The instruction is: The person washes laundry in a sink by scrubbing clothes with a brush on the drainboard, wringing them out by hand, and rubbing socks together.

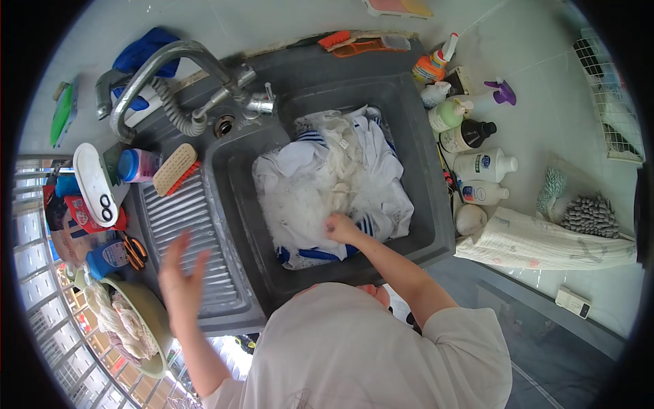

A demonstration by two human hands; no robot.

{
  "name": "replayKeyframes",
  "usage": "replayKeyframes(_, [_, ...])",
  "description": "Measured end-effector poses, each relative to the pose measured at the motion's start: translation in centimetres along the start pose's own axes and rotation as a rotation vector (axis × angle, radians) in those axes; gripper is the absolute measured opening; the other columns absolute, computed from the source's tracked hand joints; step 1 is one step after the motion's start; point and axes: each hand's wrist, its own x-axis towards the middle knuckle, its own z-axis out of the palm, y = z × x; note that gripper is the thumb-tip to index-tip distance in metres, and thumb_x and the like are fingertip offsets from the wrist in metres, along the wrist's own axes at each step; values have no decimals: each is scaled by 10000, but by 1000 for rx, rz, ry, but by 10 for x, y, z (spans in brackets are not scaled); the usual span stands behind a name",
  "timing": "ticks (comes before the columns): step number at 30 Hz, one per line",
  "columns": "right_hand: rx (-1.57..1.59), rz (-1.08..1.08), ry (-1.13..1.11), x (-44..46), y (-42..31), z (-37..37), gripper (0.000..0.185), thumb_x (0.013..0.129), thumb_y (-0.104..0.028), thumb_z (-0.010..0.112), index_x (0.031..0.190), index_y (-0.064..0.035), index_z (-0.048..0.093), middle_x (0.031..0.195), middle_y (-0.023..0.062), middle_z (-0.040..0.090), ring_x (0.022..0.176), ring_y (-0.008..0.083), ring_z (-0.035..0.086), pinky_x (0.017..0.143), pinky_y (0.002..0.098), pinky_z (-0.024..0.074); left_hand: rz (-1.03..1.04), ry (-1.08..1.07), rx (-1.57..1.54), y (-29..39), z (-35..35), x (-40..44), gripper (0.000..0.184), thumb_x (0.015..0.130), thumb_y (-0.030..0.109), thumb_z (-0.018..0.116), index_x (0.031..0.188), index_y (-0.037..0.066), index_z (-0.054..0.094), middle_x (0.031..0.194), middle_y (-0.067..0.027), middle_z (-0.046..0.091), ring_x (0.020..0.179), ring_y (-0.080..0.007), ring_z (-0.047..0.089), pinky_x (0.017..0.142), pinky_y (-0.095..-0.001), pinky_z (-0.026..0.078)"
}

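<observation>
White garments [381, 160] with blue-striped trim lie wet and heaped with suds in the grey sink basin [238, 225]. My right hand [340, 228] is closed at the front part of the heap, and a twisted cream cloth [338, 198] runs up from its fingers. Over the ribbed washboard [194, 238] on the left, my left hand [182, 279] is raised with its fingers apart, holding nothing. A scrubbing brush [175, 169] with orange bristles rests at the washboard's top end.
The faucet [184, 51] arches over the back left. Several bottles [477, 163] line the right side, near a folded cloth [538, 238]. Scissors [135, 251], a blue-lidded jar [136, 165] and a laundry basin [153, 313] are on the left. Brushes [364, 46] lie behind the sink.
</observation>
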Motion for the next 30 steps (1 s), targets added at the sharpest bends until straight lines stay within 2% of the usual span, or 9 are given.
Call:
replayKeyframes(3, [505,-53,-72,-29,-13,-33,253,811,-262,749,974,-72,714,1029,127,680,981,263,656,845,362,510,223,-416,-134,10,110,30,465,809,91,749,1256,45,632,1194,-183,655,1116,-333,641,944,-393,505])
replayKeyframes(4, [698,-111,-5,-37,-20,-52,224,842,-258,740,963,-71,708,994,83,681,964,210,648,835,328,497,211,-578,-172,15,145,38,508,796,71,734,1289,53,614,1325,-204,585,1221,-361,576,1020,-390,466])
replayKeyframes(9, [1219,-130,22,-63,-37,-154,155,908,-138,684,1054,-84,680,1020,4,656,976,102,607,848,269,470,395,-742,-392,24,291,48,575,771,181,799,1306,78,614,1543,-222,364,1407,-374,399,1151,-430,342])
replayKeyframes(12, [1392,-233,29,-69,-30,-198,233,917,-144,666,1142,-93,631,1044,-14,636,994,100,598,861,268,463,15,-1064,-721,39,308,60,462,847,227,787,1248,61,629,1385,-55,560,1255,-206,545,1034,-342,429])
replayKeyframes(15, [1516,-192,45,-66,-14,-217,312,916,-124,659,1218,-97,585,1087,4,629,1010,106,593,859,264,464,-244,-1142,-926,39,287,75,313,875,206,764,1139,86,650,1247,-19,633,1175,-171,603,1021,-325,448])
replayKeyframes(21, [966,-49,93,-42,-14,-210,273,903,-100,675,1172,-89,634,937,-9,638,928,100,599,794,261,485,-405,-744,-1454,24,250,84,100,970,63,599,1041,118,554,1154,-62,650,1146,-233,624,1005,-457,528])
replayKeyframes(24, [550,-45,266,-25,-21,-178,255,891,-151,680,1145,-130,676,915,60,686,950,211,650,793,335,507,-418,-223,-1413,6,267,83,124,998,91,557,1120,108,549,1265,-92,590,1166,-247,585,1026,-436,503])
replayKeyframes(26, [279,-151,471,-24,-40,-157,274,821,-148,717,1094,-125,711,1005,87,692,1030,284,639,850,394,512,-641,-172,-1365,8,275,76,175,1002,120,549,1176,108,533,1265,-96,584,1194,-250,562,1039,-451,485])
replayKeyframes(30, [20,-259,157,-12,-14,-46,351,804,-175,687,1154,-141,674,1181,114,638,1175,326,573,946,472,490,-983,-403,-1247,-47,328,53,390,983,239,578,1331,120,449,1256,-85,561,1172,-255,538,1017,-486,457])
